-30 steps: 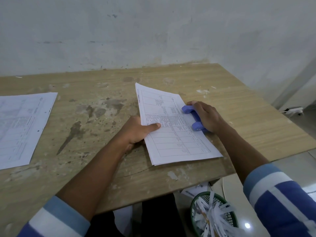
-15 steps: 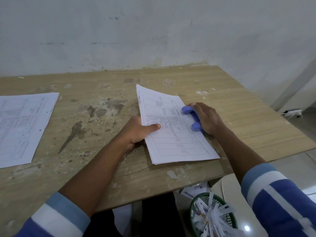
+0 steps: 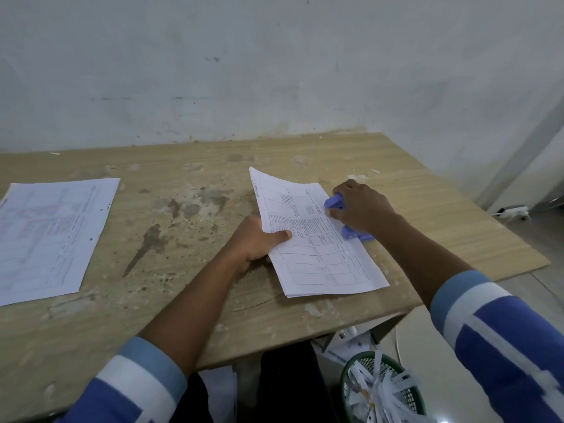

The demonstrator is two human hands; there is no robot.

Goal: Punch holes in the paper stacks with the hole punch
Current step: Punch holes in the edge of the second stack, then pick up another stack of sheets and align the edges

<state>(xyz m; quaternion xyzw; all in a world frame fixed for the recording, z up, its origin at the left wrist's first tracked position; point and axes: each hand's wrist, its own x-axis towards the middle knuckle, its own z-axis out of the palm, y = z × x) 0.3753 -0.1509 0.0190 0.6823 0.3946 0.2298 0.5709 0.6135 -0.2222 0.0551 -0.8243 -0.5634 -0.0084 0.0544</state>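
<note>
A stack of printed paper (image 3: 317,239) lies slanted on the wooden table (image 3: 213,300), its far left corner lifted a little. My left hand (image 3: 254,241) grips the stack's left edge, thumb on top. A blue hole punch (image 3: 338,206) sits at the stack's right edge with the paper's edge inside it. My right hand (image 3: 361,209) covers the punch from above and presses on it; only the punch's two blue ends show.
A second paper stack (image 3: 52,233) lies flat at the table's left. Below the table's front right corner stands a green basket (image 3: 381,392) full of paper strips, with loose sheets beside it. A white power strip (image 3: 512,211) lies on the floor at right. A wall runs behind the table.
My right hand has lifted its wrist and arched higher over the hole punch. The paper stack and my left hand have stayed in place.
</note>
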